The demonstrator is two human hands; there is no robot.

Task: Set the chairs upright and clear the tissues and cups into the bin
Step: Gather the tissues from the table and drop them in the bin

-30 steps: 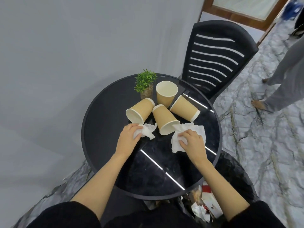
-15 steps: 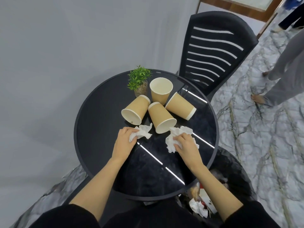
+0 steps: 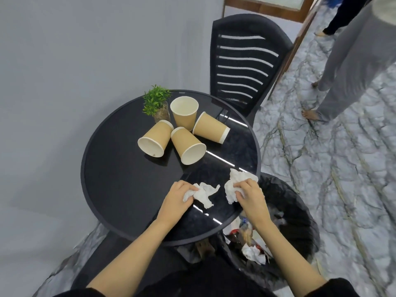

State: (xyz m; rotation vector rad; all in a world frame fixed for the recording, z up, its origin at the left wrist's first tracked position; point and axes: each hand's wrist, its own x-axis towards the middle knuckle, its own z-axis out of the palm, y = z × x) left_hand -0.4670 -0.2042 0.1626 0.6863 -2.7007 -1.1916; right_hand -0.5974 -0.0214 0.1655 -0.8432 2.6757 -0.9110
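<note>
On the round black table (image 3: 120, 179), my left hand (image 3: 176, 197) grips a crumpled white tissue (image 3: 204, 192). My right hand (image 3: 250, 195) grips a second crumpled tissue (image 3: 235, 182) at the table's right edge, just beside the black-lined bin (image 3: 300, 211). Several tan paper cups lie behind: one upright cup (image 3: 184, 111) and three on their sides, the left cup (image 3: 155, 139), the middle cup (image 3: 188, 146) and the right cup (image 3: 211, 128). A black slatted chair (image 3: 244, 63) stands upright behind the table.
A small green potted plant (image 3: 156, 102) stands by the cups. The bin holds wrappers and crumpled paper (image 3: 254, 254). A grey wall runs along the left. Another person's legs (image 3: 342, 78) stand on the marbled floor at the right.
Both hands have dragged their tissues away from the cups toward the near right of the table, the right one reaching the edge by the bin. The camera has shifted, showing more of the bin.
</note>
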